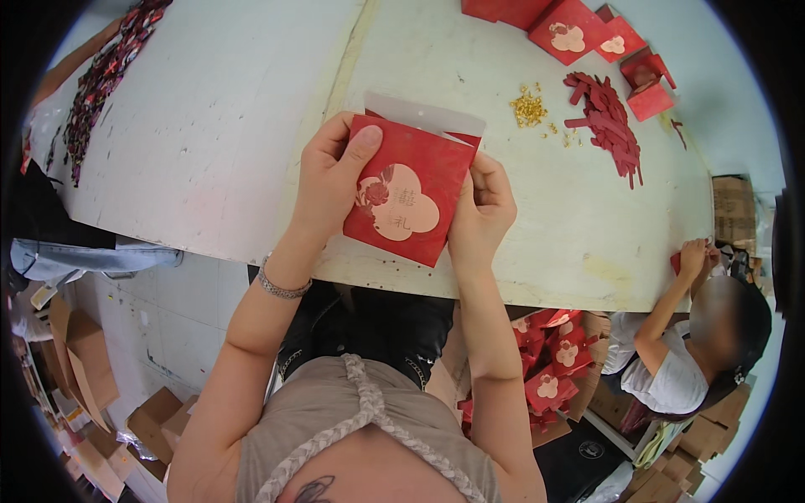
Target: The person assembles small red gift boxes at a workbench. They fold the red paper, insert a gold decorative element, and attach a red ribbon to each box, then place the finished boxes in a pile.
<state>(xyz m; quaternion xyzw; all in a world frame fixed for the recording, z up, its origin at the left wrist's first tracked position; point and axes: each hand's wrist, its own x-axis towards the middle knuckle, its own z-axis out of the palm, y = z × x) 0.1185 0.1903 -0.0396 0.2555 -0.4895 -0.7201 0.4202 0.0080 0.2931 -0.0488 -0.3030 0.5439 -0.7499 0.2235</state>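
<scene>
Near the centre of the view, over the table's near edge, a red card box (411,197) is held tilted, its top toward twelve o'clock and its white inner flap (432,117) standing open. The left hand (325,180) grips it from nine o'clock, thumb pressed on the front by the upper corner and fingers going behind; the right hand (485,210) closes on the edge at three o'clock, fingers curled in, their tips partly hidden. Such thin card would probably crease under a hard pinch, so light, even pressure near the corners seems best, with the side walls squared before the flap is bent along its fold. The white table (210,126) is scuffed, with a yellowish seam running up toward twelve. Small gold pieces (528,111) lie between one and two o'clock, dark red strips (610,126) at two, and more red boxes (568,33) at one. A multicoloured bundle (113,75) lies at ten, beside another person's arm. At four o'clock a carton (597,356) holds red packages (549,387); past it, toward three, a co-worker (671,369) in white sits. Brown cartons (88,352) stand on the tiled floor (197,293) at eight.
</scene>
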